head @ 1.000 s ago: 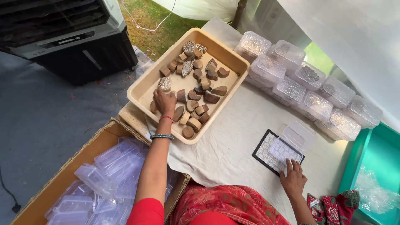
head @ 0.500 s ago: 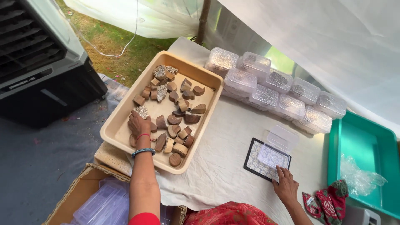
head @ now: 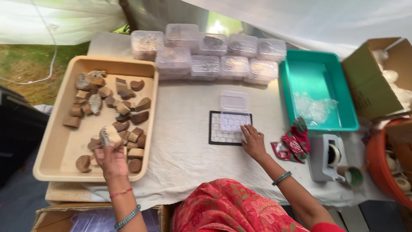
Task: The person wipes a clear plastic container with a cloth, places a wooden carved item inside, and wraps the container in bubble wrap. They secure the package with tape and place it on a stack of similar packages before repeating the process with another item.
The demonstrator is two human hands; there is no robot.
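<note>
Wooden block (head: 110,135) pinched in left hand (head: 110,160) grip; right hand (head: 253,141) flat, open.

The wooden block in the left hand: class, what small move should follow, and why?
Probably carry the wooden block across to the small clear box on the black-framed card. The left hand holds it above the beige tray, while the right hand rests at that box.

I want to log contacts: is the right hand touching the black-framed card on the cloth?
Touching. In the head view, the right hand lays its fingertips on the card, with no gap visible between them.
</note>
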